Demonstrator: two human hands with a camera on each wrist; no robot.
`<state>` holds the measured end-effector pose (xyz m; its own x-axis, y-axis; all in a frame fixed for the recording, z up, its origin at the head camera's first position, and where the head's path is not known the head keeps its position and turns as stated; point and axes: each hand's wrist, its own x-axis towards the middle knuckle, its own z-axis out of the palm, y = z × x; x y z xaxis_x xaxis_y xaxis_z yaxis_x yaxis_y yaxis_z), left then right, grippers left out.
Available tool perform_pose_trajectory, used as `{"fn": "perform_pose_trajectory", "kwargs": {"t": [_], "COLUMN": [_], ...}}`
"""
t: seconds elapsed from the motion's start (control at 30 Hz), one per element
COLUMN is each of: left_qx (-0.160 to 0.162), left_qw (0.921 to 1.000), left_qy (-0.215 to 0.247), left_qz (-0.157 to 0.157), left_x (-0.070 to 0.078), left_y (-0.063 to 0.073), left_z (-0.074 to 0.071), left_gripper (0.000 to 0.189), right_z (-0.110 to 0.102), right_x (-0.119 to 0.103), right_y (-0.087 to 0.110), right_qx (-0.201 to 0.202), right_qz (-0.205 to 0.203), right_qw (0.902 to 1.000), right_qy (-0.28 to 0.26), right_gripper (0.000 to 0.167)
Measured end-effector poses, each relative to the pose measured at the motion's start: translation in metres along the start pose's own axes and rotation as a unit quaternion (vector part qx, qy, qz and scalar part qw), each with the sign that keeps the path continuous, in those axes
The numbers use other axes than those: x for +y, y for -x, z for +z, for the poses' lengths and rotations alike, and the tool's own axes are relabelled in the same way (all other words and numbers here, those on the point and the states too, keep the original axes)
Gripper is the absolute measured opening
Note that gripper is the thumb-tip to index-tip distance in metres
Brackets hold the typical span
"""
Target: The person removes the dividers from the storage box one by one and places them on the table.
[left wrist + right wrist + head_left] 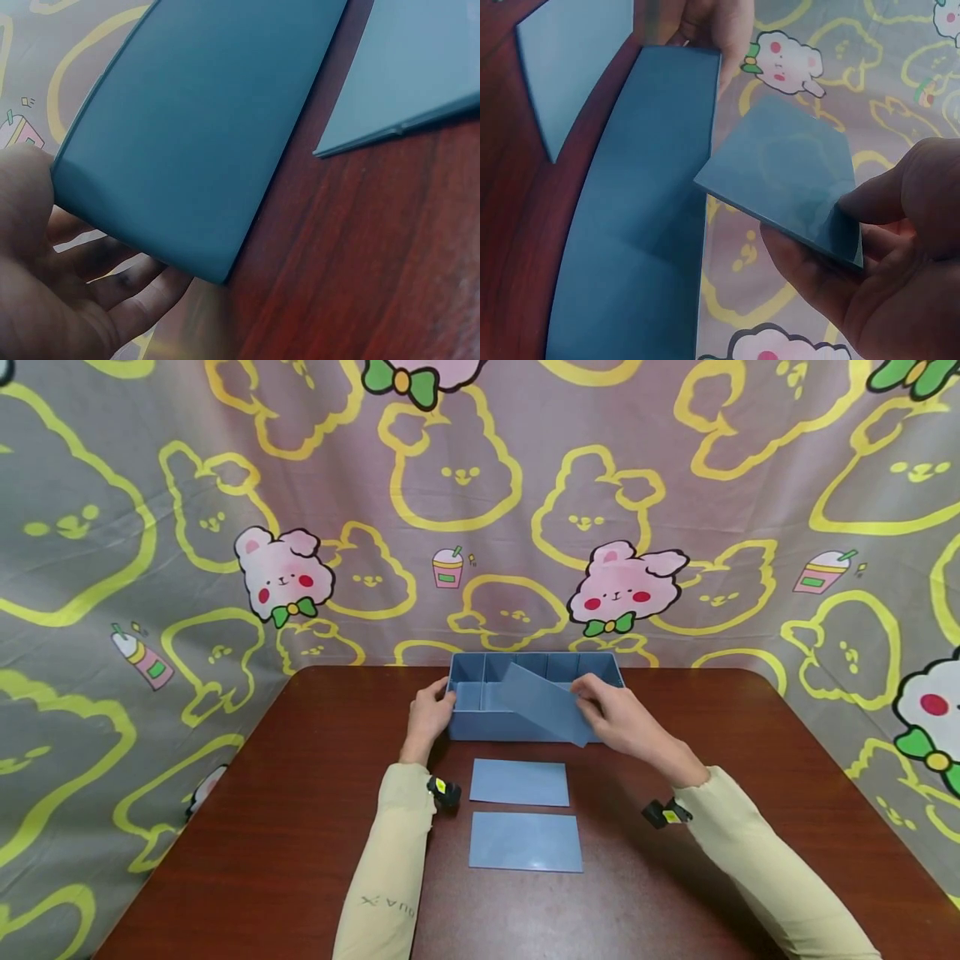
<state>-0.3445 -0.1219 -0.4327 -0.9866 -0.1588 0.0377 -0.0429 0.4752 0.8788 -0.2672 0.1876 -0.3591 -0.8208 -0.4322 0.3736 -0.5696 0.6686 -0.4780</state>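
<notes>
A blue-grey divided box (517,725) stands at the far side of the table. My left hand (430,717) holds its left end; in the left wrist view, the thumb of that left hand (52,285) lies at the top corner and the fingers go along the end wall. My right hand (626,718) pinches one end of a flat blue-grey divider panel (546,703), tilted in front of the box's right half and hiding part of it. In the right wrist view the panel (780,172) sits between thumb and fingers.
Two more flat blue-grey panels, a farther one (519,782) and a nearer one (525,842), lie on the brown table (315,843) in front of the box. A patterned curtain (510,485) hangs right behind the table.
</notes>
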Motion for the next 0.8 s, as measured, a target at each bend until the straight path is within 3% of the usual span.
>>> {"fn": "perform_pose_trajectory", "kwargs": {"t": [0.57, 0.8], "left_qx": [0.003, 0.006], "left_qw": [1.0, 0.9997], "left_qy": [-0.007, -0.022], "left_qz": [0.003, 0.011], "left_x": [0.001, -0.002], "left_y": [0.001, 0.0], "left_z": [-0.001, 0.0], "left_gripper": [0.047, 0.049], "right_z": [-0.003, -0.003], "right_x": [0.009, 0.017], "right_y": [0.022, 0.028], "right_qx": [-0.019, -0.021], "right_qz": [-0.005, 0.004], "right_qw": [0.9998, 0.9996], "right_qy": [-0.004, 0.018], "right_gripper": [0.019, 0.019]}}
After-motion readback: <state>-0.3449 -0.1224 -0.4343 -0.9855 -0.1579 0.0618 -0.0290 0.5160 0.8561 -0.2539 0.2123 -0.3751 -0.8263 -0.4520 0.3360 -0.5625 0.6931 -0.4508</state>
